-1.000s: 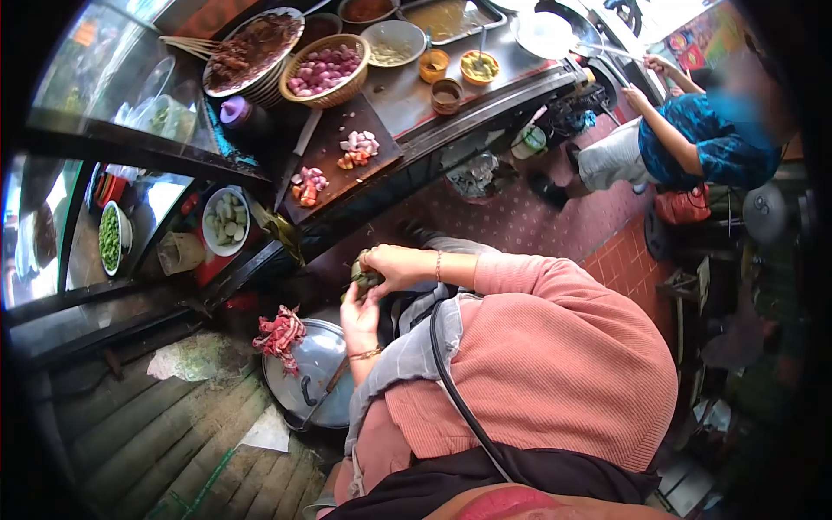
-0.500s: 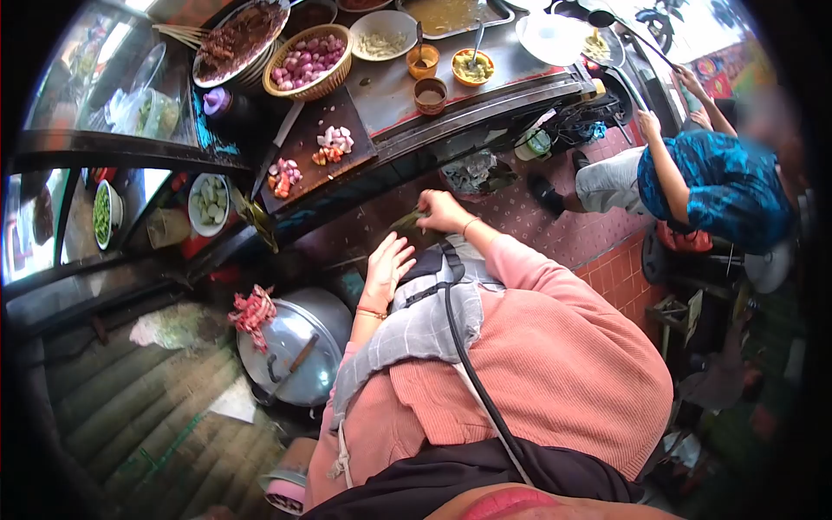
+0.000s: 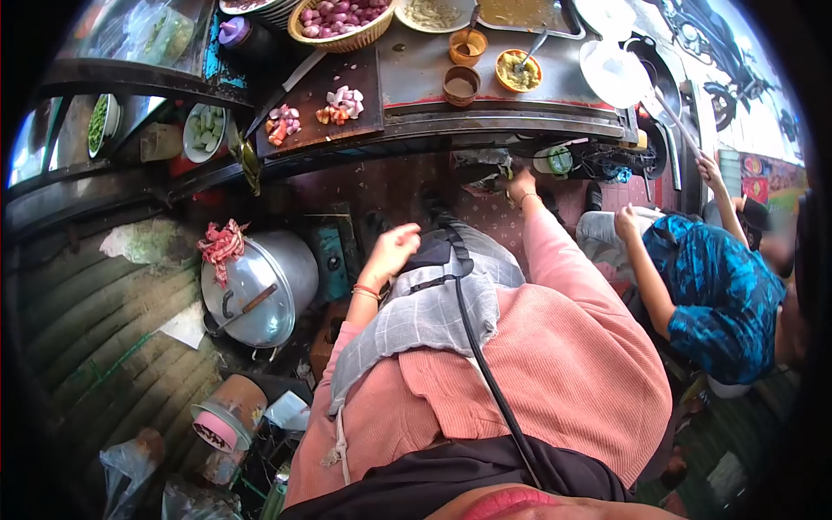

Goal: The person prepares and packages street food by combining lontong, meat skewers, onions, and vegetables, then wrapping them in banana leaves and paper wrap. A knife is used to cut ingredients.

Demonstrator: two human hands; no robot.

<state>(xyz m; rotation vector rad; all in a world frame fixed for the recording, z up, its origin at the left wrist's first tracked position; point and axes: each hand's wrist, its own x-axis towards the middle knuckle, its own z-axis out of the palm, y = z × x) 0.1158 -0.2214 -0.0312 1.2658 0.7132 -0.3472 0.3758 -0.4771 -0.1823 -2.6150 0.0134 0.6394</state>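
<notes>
My left hand (image 3: 394,253) is raised at my waist with its fingers partly curled, near the grey checked apron (image 3: 407,308); nothing shows in it. My right hand (image 3: 521,186) reaches out low beneath the counter's edge, beside a clear plastic bag (image 3: 482,166). Its fingers are bent and small in view, and I cannot make out whether they hold anything. Above the hands, a dark cutting board (image 3: 347,128) carries chopped shallots (image 3: 345,97) and red pieces, with a knife (image 3: 290,82) at its left.
A lidded metal pot (image 3: 260,286) stands at the left. Bowls and a basket of shallots (image 3: 340,19) sit on the counter (image 3: 416,65). A person in a blue shirt (image 3: 715,290) is at the right, holding a long utensil.
My right hand has moved right and away from me, from my waist to the plastic bag. My left fingers have curled. The view has shifted, and the person in blue appears lower.
</notes>
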